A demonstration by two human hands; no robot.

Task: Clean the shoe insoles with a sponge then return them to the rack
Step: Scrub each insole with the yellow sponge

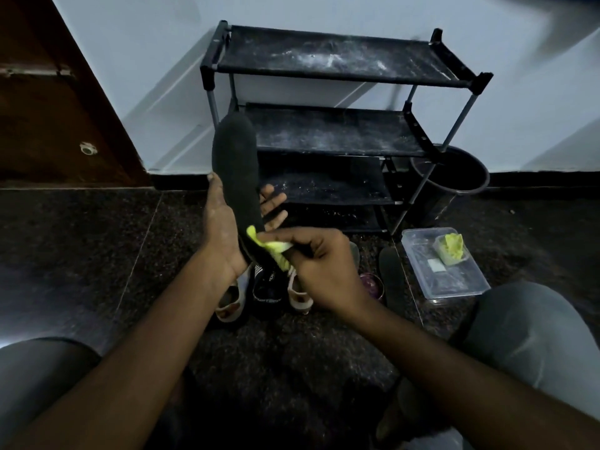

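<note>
My left hand [224, 222] holds a black insole [235, 170] from underneath, its toe end pointing up in front of the black shoe rack [337, 131]. My right hand [321, 264] pinches a yellow-green sponge [271, 250] against the insole's lower heel end. A second dark insole [391, 277] lies flat on the floor to the right of my right hand. The rack's fabric shelves are dusty and bare.
Shoes [263, 287] sit on the dark floor under my hands. A clear plastic box [444, 267] with a small cup of yellow-green material [451, 248] lies at right. A dark bucket [451, 177] stands beside the rack. A wooden door [48, 102] is at left. My knees frame the bottom.
</note>
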